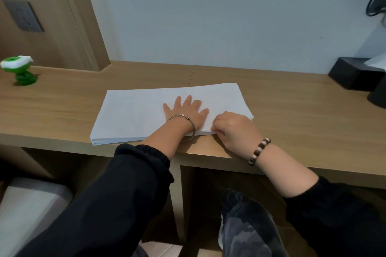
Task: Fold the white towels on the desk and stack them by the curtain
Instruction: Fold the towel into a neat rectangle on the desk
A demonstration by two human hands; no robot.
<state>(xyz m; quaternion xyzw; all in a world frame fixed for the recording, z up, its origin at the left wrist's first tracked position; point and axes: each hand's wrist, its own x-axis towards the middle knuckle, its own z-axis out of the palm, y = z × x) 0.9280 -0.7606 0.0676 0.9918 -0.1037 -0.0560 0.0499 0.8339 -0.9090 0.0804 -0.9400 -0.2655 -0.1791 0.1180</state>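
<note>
Head view: white towel (133, 115), folded into a long strip, lies centre frame on the wooden desk (302, 123), near its front edge. Left hand (186, 111) flat on it, fingers straight and spread. Right hand (234, 129) curled, pinching the towel's near edge, right of centre.

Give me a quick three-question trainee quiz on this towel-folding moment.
1. True or false: the left hand lies flat on the towel.
2. What does the right hand pinch? A) the towel's near edge B) a pen C) nothing
3. Fill in: the green toy stands on the desk to the towel's ____.
Key: 1 true; 2 A; 3 left.
</note>
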